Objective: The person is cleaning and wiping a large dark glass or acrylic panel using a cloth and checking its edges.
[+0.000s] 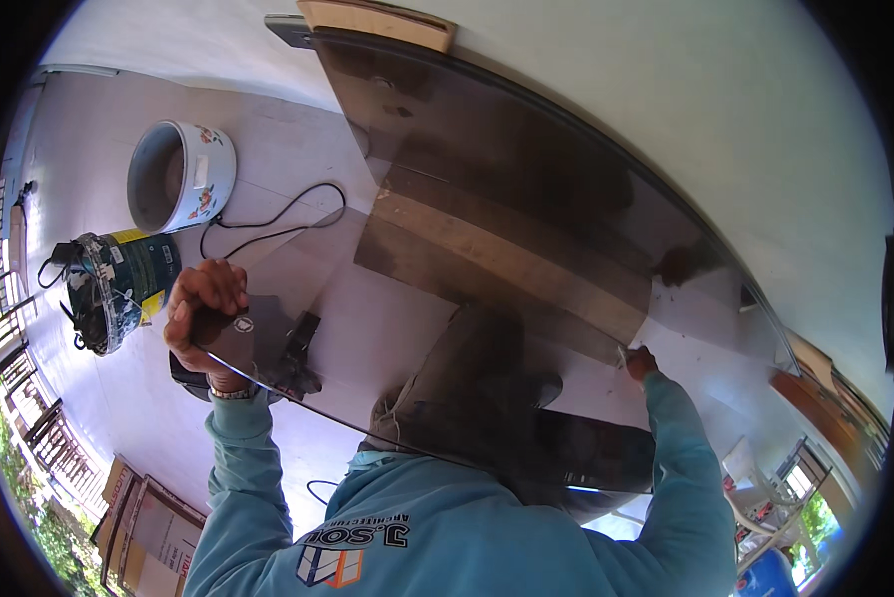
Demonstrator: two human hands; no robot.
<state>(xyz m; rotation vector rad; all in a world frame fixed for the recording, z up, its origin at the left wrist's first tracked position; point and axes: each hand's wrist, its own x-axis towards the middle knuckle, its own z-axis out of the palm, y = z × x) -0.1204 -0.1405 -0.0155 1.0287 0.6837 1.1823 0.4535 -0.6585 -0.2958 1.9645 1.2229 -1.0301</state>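
Note:
A large dark tinted glass pane (526, 149) slants across the view, with one long curved edge along the wall. My left hand (208, 313) is closed around the pane's lower left corner, fingers bent over the edge. Further right, my right hand (644, 362) is closed in front of the pane, beside the lower edge of a brown board (506, 264) that shows through the glass. A small pale tip (623, 354) sticks out from those fingers; its kind is too small to tell. My legs and a dark object (300, 348) also show through the pane.
On the pale floor at left lie a white flowered pot (183, 177), a paint-smeared dark bucket (118, 284) and a black cable (298, 204). Cardboard (153, 527) leans at lower left. A white chair (780, 497) and a blue container (765, 577) stand at lower right.

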